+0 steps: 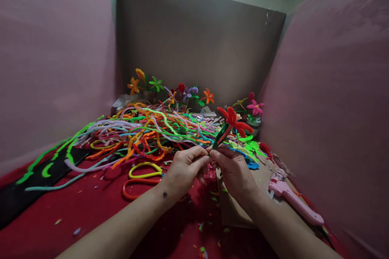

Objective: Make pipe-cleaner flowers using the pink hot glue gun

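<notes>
A red pipe-cleaner flower (231,119) with a dark green stem stands tilted above my two hands. My right hand (232,170) pinches the low part of the stem between thumb and fingers. Right beside it, my left hand (190,164) is closed too, its thumb and forefinger pressed together at the bottom of the stem. The exact spot between the fingertips is hidden. Left of my left hand lie scissors (145,170) with one yellow and one red handle loop, their blades mostly covered by the hand.
Behind the hands spreads a big heap of coloured pipe cleaners (152,125). Finished flowers (208,96) stand along the back wall. At the right, a pink glue gun (293,200) rests by a cardboard sheet (235,210). Scraps litter the red cloth (100,218).
</notes>
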`<state>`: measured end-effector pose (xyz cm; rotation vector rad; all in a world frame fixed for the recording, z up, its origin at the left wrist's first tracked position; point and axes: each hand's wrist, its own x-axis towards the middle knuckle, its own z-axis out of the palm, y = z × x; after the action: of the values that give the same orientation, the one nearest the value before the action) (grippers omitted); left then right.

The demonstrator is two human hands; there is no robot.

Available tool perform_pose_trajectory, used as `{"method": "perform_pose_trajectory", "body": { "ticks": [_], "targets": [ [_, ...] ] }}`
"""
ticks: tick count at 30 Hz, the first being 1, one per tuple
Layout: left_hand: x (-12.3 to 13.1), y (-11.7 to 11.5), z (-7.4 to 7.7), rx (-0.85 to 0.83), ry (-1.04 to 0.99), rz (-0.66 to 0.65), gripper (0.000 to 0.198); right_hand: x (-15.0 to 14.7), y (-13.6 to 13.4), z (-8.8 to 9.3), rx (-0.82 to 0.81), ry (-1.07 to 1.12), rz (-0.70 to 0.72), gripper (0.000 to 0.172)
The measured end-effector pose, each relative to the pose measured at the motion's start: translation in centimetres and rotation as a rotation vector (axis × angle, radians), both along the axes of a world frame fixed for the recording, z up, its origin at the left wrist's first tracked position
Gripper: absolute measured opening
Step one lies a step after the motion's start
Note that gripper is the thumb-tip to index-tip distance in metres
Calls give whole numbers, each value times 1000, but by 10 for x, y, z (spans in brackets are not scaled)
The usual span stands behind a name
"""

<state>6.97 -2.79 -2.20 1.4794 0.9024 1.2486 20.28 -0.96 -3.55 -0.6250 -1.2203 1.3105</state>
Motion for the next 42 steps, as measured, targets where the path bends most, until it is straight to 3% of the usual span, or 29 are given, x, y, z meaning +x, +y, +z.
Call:
{"method": "perform_pose_trajectory", "body": {
  "ticks": [6, 10, 12, 14, 18, 20, 23, 28, 31, 33, 37, 39, 42],
  "targets": [
    [-2, 4, -7, -218, -228, -159, 21, 1, -3, 4, -46, 38, 114, 10],
    [-4, 6, -10, -314, -404, -378, 17, -1, -5, 4, -126, 104, 147, 11],
    [-4, 6, -10, -329, -393, -453, 17, -1, -3, 2, -151, 124, 124, 12],
    [-4, 7, -9, -257, -249, -382, 22, -1, -2, 0, -159, 112, 66, 9],
    [-3, 4, -12, 141, 150, 84, 14, -1, -1, -1, -113, 32, -82, 4],
    [-3, 2, -16, 292, 264, 220, 10, -2, -2, -1, -96, 6, -106, 4],
    [-2, 2, -18, 181, 202, 162, 16, -3, -3, -2, -41, -35, -65, 4],
    [-1, 8, -12, -283, -249, -227, 14, -3, 1, -4, -113, 47, 89, 4],
    [-2, 7, -11, -374, -305, -364, 13, -1, 2, -5, -169, 109, 184, 11],
    [-2, 5, -12, -243, -137, -247, 17, 0, 2, -5, -143, 95, 151, 12],
    [-1, 1, -15, 209, 212, 157, 11, 1, 1, -7, -48, -42, 17, 11],
    [-1, 1, -13, 179, 212, 141, 13, 1, 1, -8, -13, -105, -10, 12],
    [-1, 3, -9, -115, 8, -78, 18, 0, 1, -7, -23, -67, 32, 10]
  ]
}}
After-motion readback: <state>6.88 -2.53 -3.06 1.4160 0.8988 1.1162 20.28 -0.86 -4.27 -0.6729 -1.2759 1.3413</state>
